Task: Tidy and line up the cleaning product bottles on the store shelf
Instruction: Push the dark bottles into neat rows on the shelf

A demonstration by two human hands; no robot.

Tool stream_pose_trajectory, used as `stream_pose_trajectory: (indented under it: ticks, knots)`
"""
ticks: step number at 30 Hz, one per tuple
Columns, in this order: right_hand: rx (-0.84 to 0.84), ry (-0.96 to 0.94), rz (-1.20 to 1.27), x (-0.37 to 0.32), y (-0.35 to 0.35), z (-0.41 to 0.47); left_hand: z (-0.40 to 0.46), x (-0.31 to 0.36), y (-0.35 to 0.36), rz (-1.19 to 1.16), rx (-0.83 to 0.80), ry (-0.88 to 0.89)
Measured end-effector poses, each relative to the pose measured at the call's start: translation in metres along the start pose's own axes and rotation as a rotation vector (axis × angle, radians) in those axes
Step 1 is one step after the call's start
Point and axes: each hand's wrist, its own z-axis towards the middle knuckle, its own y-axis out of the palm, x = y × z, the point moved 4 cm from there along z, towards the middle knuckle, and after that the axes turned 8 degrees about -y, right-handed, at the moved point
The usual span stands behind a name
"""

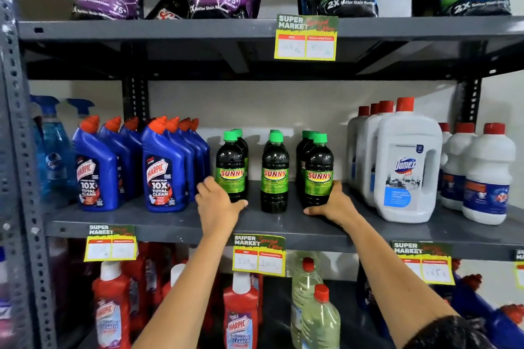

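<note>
On the shelf point(170, 224), left hand point(217, 207) grips left Sunny bottle point(231, 167), right hand point(334, 204) right Sunny bottle point(319, 170), fingers point(209, 183) curled around.

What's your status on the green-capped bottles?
Left hand grips left bottle at its base. Right hand grips right bottle likewise. Middle bottle untouched. Blue bottles crowd the left side.

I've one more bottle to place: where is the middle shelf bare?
Bare grey metal shelf shows between the three rows of dark green-capped Sunny bottles, and along the front edge. Blue Harpic bottles left and white Domex jugs right stand packed.
</note>
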Motion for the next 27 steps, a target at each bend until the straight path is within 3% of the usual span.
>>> stream_pose_trajectory:
  ticks: [2,4,27]
  knots:
    - [0.0,0.005,-0.013,-0.002,0.0,-0.002,0.013,-0.003,0.006,-0.033,-0.244,-0.107]
    - [0.003,0.005,-0.031,-0.004,0.0,-0.003,0.021,-0.001,0.014,-0.011,-0.357,-0.119]
    - [0.0,0.051,-0.088,-0.014,-0.002,-0.014,0.028,-0.011,0.018,-0.055,-0.316,-0.118]
